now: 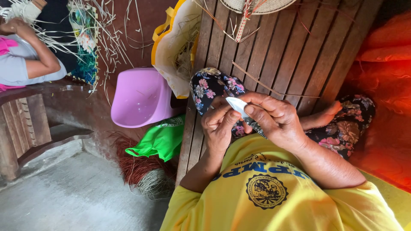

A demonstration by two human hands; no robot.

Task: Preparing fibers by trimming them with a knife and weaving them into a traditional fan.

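The person sits on a wooden slat platform (274,47) with legs crossed, wearing a yellow shirt (274,196) and flowered trousers (209,85).

Both hands are up in front of the chest and close together. The left hand (219,128) pinches the near end of a small white strip (238,105), thumb on one side and fingers on the other. The right hand (274,117) curls over the other end and grips it too. So the white strip sits right between the two hands, touching both.

The strip looks thin, flat and very light, a bit like a leaf or a piece of paper. It likely bends easily and could tear or crease if squeezed hard. A soft pinch at the ends, near the edges, seems the best place to hold it.

Just past the hands, on the slats, lies a long thin reed (274,87). Further off is a woven basket (257,5). Out to the left-hand side sit a purple plastic tub (139,98), a green bag (160,139) and a bundle of red and pale fibres (143,169). Far off on that side, another person (25,60) works with pale strips.
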